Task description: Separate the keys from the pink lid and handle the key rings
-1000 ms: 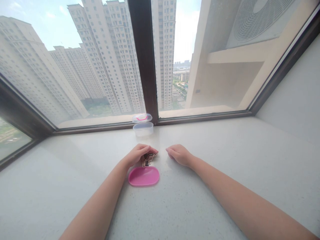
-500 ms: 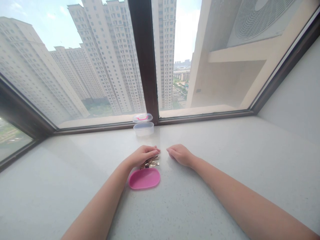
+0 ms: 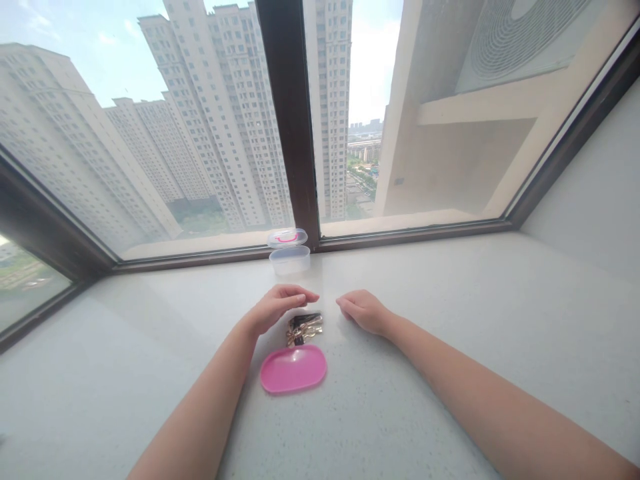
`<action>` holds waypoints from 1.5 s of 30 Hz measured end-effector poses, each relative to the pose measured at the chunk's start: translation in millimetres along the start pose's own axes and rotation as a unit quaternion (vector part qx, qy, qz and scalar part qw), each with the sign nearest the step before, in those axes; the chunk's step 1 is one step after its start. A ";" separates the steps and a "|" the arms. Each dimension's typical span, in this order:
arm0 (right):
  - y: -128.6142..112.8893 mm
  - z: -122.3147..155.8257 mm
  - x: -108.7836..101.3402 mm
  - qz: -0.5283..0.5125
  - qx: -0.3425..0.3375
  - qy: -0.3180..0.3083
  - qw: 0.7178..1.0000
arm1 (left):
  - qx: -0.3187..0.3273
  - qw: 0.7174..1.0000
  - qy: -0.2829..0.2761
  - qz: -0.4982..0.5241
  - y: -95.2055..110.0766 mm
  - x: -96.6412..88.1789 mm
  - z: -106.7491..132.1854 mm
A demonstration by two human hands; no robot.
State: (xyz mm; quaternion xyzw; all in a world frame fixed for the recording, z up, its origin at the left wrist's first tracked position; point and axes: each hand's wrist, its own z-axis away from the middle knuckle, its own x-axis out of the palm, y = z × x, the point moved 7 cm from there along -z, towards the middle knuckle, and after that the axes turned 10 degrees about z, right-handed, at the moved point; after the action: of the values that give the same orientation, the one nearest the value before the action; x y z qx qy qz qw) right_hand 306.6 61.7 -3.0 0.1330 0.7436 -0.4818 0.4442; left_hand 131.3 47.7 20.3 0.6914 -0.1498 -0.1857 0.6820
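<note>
My left hand [image 3: 280,305] is open, its fingers stretched to the right with the thumb a little apart beneath them. Just below it lies a small heap of black and gold metal clips [image 3: 306,328], probably binder clips, and I see no grip on them. A shallow pink oval tray [image 3: 293,369] sits nearer to me, against the heap's near edge. To the right, my right hand [image 3: 365,311] rests on the white sill with its fingers curled in. Nothing shows sticking out of that hand, though the inside of the palm is hidden.
A clear oval plastic tub [image 3: 290,261] stands at the window frame. Its clear lid [image 3: 287,238] with a pink handle is just behind or above it. A dark window post [image 3: 295,133] rises behind, and the white sill [image 3: 400,413] spreads all around.
My left hand has drawn away from the clips and its fingers have straightened, baring the heap. Tray and clips appear slightly lower in the view. My right hand keeps its curled pose.
</note>
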 end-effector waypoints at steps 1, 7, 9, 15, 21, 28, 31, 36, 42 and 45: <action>0.1 -0.3 0.1 0.000 0.000 0.000 1.000 | 0.033 0.996 0.062 -0.051 3.8 -13.1 -1.8; 3.0 -1.9 -0.2 -0.013 0.005 0.011 1.000 | 0.145 0.885 0.331 -0.294 18.9 -80.5 -6.1; 3.2 -2.0 -0.5 -0.018 0.004 0.014 1.000 | 0.155 0.871 0.326 -0.334 16.3 -87.7 -13.3; 4.1 -2.0 -1.5 -0.025 0.011 0.017 0.999 | 0.148 0.837 0.335 -0.406 3.6 -93.8 -22.4; 4.0 -2.8 -1.7 -0.034 0.018 0.017 0.999 | 0.184 0.841 0.300 -0.412 5.8 -82.0 -20.3; 6.2 -2.0 -0.3 -0.044 0.015 0.015 0.999 | 0.201 0.910 0.182 -0.314 10.6 -34.4 -19.3; 7.0 -2.2 0.7 -0.049 0.012 0.015 0.999 | 0.200 0.920 0.154 -0.299 9.6 -18.2 -22.8; 3.4 -2.2 -2.3 -0.057 0.000 0.032 0.998 | 0.197 0.915 0.119 -0.331 5.3 -2.9 -32.1; -3.3 0.7 -9.9 -0.101 -0.028 0.067 0.992 | 0.206 0.891 0.105 -0.391 8.2 4.7 -30.7; -1.0 0.8 -7.8 -0.106 -0.021 0.057 0.993 | 0.192 0.891 0.104 -0.397 6.5 2.6 -27.9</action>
State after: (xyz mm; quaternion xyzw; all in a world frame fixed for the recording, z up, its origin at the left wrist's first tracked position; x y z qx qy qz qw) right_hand 310.8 62.3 3.6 0.0712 0.7873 -0.5023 0.3504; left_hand 146.8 71.1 26.7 0.8260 0.1765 -0.3358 0.4169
